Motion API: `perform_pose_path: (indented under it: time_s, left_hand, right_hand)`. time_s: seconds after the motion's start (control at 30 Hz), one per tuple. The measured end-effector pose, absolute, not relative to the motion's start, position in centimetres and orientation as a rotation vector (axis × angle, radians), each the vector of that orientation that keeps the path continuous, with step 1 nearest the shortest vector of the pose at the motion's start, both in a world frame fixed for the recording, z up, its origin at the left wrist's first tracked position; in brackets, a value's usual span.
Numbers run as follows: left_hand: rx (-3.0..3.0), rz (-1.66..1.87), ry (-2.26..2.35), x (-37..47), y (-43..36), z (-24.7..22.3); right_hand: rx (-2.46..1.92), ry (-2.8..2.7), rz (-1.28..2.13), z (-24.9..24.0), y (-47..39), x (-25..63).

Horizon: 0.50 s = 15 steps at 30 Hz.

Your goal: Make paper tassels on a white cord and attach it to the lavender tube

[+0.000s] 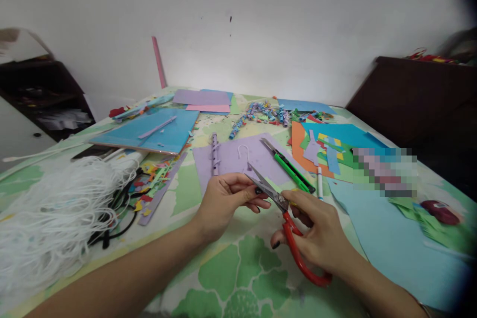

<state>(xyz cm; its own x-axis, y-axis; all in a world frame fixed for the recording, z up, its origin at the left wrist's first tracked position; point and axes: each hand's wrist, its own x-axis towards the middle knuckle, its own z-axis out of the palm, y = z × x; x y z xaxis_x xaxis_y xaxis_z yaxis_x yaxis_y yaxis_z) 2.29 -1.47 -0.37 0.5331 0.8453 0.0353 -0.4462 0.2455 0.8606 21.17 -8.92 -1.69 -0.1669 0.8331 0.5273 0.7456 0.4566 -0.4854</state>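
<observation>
My right hand (316,228) grips red-handled scissors (294,248), with fingers around the handles and the blades pointing up and left. The blades cross close over the fingertips of my left hand (227,203). Thumb and fingers of that hand are pinched together; what lies between them is hidden. Just beyond the blade tips, a short white cord (243,148) curls in a hook over a purple paper sheet (261,159); whether my left fingers hold its end cannot be made out. On that sheet are a rolled purple paper tube (215,154) with dark dots and a green cutter knife (294,173).
A tangled heap of white cord (63,218) lies at left, beside paper scraps (152,181) and a blue paper pack (149,131). Dotted paper tubes (238,126) lie at the back. Coloured sheets (346,134), a white marker (320,182) and light blue paper (387,243) are at right.
</observation>
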Motion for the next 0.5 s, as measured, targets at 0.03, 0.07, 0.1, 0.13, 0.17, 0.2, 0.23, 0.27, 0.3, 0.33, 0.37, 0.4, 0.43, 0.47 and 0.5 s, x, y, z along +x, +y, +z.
perform_pose_path:
  time_s: [0.03, 0.07, 0.1, 0.13, 0.17, 0.2, 0.23, 0.27, 0.3, 0.33, 0.37, 0.4, 0.43, 0.47, 0.5]
  left_hand:
    - [0.968, 0.933, 0.492, 2.27, -1.44, -0.37]
    - [0.974, 0.938, 0.493, 2.24, -1.41, -0.36]
    - [0.983, 0.944, 0.495, 2.21, -1.38, -0.35]
    - [0.996, 0.950, 0.498, 2.19, -1.37, -0.31]
    - [1.014, 0.957, 0.502, 2.17, -1.36, -0.27]
    - [1.035, 0.964, 0.507, 2.15, -1.36, -0.21]
    - [1.058, 0.970, 0.514, 2.13, -1.37, -0.13]
    - [1.078, 0.976, 0.524, 2.11, -1.39, -0.04]
    - [1.094, 0.982, 0.535, 2.08, -1.41, 0.06]
    - [1.106, 0.987, 0.547, 2.05, -1.44, 0.15]
    - [1.116, 0.990, 0.561, 2.02, -1.48, 0.23]
    - [1.127, 0.991, 0.574, 1.98, -1.51, 0.30]
    - [1.136, 0.992, 0.583, 1.93, -1.53, 0.35]
    - [1.145, 0.992, 0.589, 1.89, -1.54, 0.39]
    - [1.153, 0.991, 0.593, 1.85, -1.54, 0.40]
  right_hand:
    - [-1.315, -1.939, 0.151, -1.73, -8.93, 21.19]
    - [-1.307, -1.941, 0.161, -1.76, -8.94, 21.22]
    - [-1.301, -1.940, 0.171, -1.78, -8.95, 21.25]
    - [-1.297, -1.939, 0.178, -1.80, -8.96, 21.28]
    - [-1.295, -1.937, 0.184, -1.80, -8.97, 21.30]
    - [-1.294, -1.932, 0.186, -1.78, -8.98, 21.31]
    - [-1.294, -1.927, 0.189, -1.75, -8.99, 21.31]
    - [-1.295, -1.924, 0.193, -1.71, -8.99, 21.31]
    - [-1.294, -1.927, 0.195, -1.67, -8.98, 21.30]
    - [-1.288, -1.932, 0.193, -1.63, -8.97, 21.29]
    - [-1.278, -1.939, 0.184, -1.60, -8.96, 21.29]
    - [-1.268, -1.947, 0.168, -1.58, -8.95, 21.29]
    - [-1.259, -1.956, 0.147, -1.58, -8.94, 21.29]
    - [-1.252, -1.959, 0.125, -1.59, -8.93, 21.30]
    - [-1.246, -1.961, 0.108, -1.62, -8.93, 21.30]
